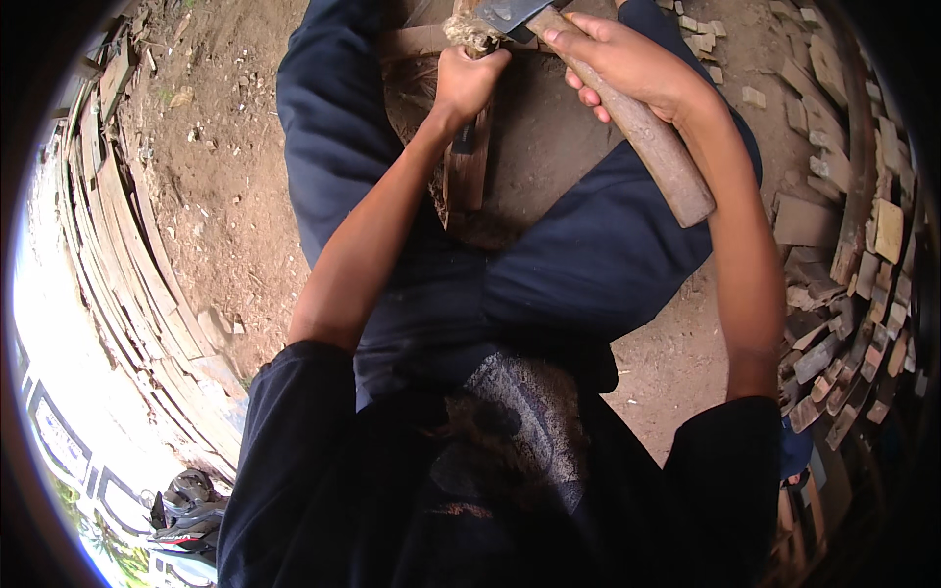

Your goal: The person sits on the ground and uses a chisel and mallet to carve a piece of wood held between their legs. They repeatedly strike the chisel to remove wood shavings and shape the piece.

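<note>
My right hand grips a wooden handle of a chopping tool, close to its metal head at the top edge. My left hand is closed around a narrow upright piece of wood with a frayed, splintered top. The blade rests at that frayed top. The wood piece stands between my knees, over a worn wooden block. I sit in dark blue trousers and a dark shirt.
Bare dirt ground lies to the left. Stacked curved wooden slats run along the left rim. Many small cut wood pieces are piled on the right. A parked motorbike shows at the lower left.
</note>
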